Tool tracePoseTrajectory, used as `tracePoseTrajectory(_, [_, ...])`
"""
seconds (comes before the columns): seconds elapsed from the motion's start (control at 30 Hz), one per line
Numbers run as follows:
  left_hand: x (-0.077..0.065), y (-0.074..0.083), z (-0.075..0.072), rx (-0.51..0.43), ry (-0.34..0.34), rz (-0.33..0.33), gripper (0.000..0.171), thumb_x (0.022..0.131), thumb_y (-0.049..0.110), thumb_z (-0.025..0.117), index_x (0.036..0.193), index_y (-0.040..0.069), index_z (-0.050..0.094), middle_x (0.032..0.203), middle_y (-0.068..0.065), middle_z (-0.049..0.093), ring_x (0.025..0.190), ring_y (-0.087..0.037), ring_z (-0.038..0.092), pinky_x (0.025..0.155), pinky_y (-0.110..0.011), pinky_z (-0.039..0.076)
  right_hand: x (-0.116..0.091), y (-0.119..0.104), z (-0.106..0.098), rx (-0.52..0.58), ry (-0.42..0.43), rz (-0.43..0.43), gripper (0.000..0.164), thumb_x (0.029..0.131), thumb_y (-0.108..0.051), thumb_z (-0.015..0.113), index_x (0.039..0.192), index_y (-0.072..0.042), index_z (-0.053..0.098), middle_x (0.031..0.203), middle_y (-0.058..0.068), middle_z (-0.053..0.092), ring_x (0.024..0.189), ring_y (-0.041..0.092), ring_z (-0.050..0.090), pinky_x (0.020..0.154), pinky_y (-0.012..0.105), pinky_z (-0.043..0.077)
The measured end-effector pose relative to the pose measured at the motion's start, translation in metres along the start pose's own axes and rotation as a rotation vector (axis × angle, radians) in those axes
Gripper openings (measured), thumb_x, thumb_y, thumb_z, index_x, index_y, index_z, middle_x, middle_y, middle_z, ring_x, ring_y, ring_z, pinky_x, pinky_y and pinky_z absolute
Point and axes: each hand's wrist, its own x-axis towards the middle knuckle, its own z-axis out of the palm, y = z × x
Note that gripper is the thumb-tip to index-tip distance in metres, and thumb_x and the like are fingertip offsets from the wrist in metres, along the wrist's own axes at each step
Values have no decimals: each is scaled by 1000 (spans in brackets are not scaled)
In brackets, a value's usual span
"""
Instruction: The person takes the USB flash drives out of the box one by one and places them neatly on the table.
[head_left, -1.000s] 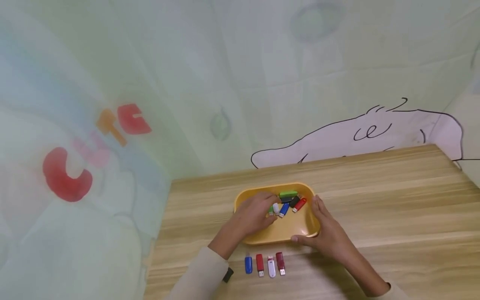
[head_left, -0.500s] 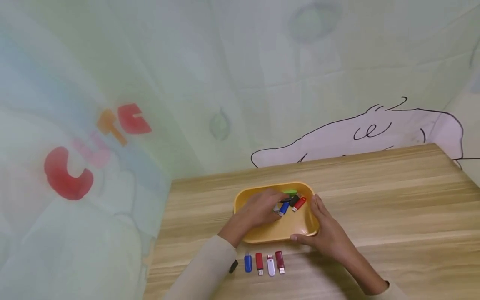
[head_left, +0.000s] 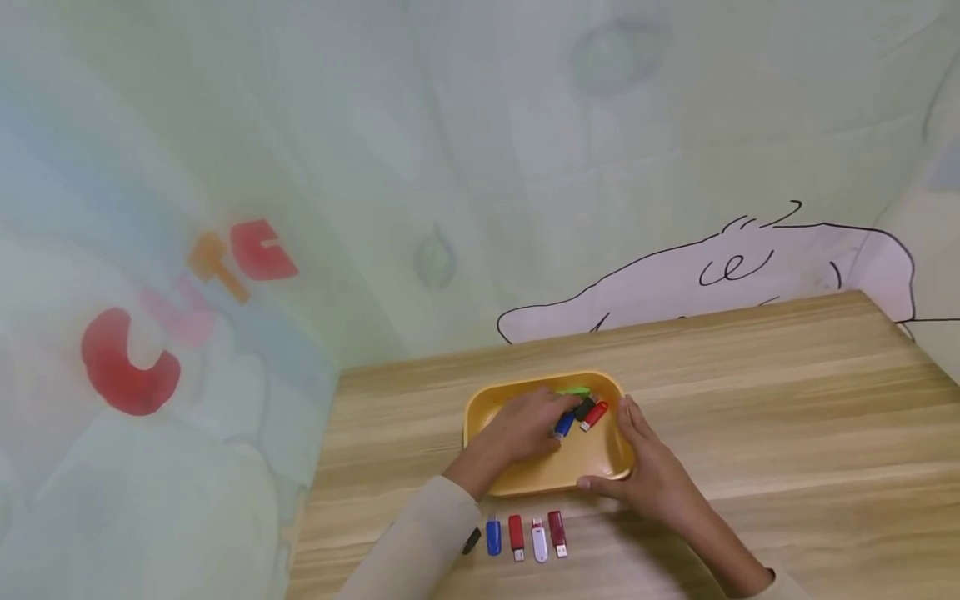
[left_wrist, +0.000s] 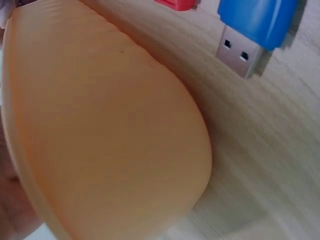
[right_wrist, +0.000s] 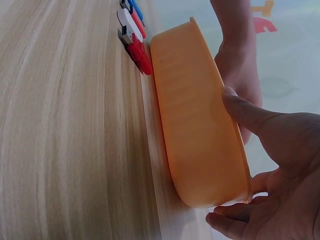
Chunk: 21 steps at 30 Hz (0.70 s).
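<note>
The tray [head_left: 583, 460] is sitting on the table [head_left: 750, 417], with the left hand [head_left: 528, 423] lying inside it from eight o'clock and the right hand [head_left: 651, 462] gripping its three-o'clock end, thumb pressing the near rim at about five. The left fingers are curving down over the cluster at one o'clock; whether they are pinching anything, I cannot tell. Beside them a blue stick [head_left: 565, 425], a black stick [head_left: 584, 408], a red stick [head_left: 594, 415] and a green piece [head_left: 575, 391] are showing. Outside, toward six o'clock, a second blue stick [head_left: 492, 536], a second red stick [head_left: 516, 537], a white stick [head_left: 539, 542] and a maroon stick [head_left: 557, 533] are lying in a row. The sticks are probably going to feel light, stiff and rather slick, so a pinch across the long sides, clear of the metal plug, is looking safest. The tray is appearing to be light plastic, likely prone to sliding unless braced; its rim is offering the surest hold. The left fingertips and whatever is lying beneath them are being blocked by the hand itself; the left wrist view is showing mostly outer wall. A second black stick [head_left: 471, 541] at seven o'clock is disappearing partly behind the sleeve [head_left: 420, 533], and the green piece is too covered for its shape to be reading clearly.
</note>
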Motion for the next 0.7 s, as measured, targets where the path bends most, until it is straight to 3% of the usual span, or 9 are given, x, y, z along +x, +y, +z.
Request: tracePoseTrajectory(0.7, [2, 1, 5, 34, -15, 1, 66, 93, 23, 85, 152, 20, 57, 150, 5, 63, 134, -16, 59, 119, -34, 47, 0, 0, 3, 0, -6, 9, 129, 75, -58, 92, 168, -1, 22, 176, 24, 14, 158, 50, 24, 124, 66, 31])
